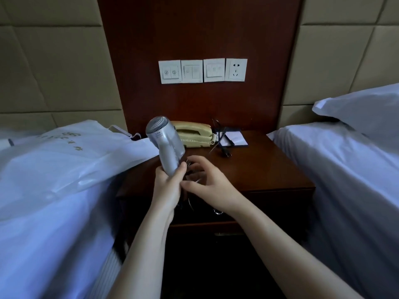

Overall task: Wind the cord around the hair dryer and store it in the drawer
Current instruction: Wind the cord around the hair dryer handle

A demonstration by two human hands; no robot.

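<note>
While the left hand (167, 186) grips the dryer (165, 143) by its handle above the near left part of the nightstand (269, 169), the right hand (207, 180) sits just beside it on the right, fingers curled round the cord (220, 141) and thumb touching the left hand. The drawer (269, 206) below the nightstand top is closed, so its contents do not show; a ring pull (217, 211) hangs on its front, partly behind the right wrist. A white plastic bag (75, 152) lies on the left bed (43, 223), and what it holds cannot be made out.

Between the two hands the cord is blurred and mostly covered. A dark loop hangs below them, and the free end runs far and right across the nightstand to the plug (227, 154), which lies beside the phone (194, 133) and a notepad (234, 138).

The handle's long axis rises from the left hand, tilted a little left. The barrel slants across its top, with the round grille end up and to the far left. The mouth end points down and right toward the phone and is not visible.

A pillow (362, 113) on the right bed (345, 180) is cut off by the right edge. Switches (192, 71) and a socket (236, 70) sit on the far wall.
</note>
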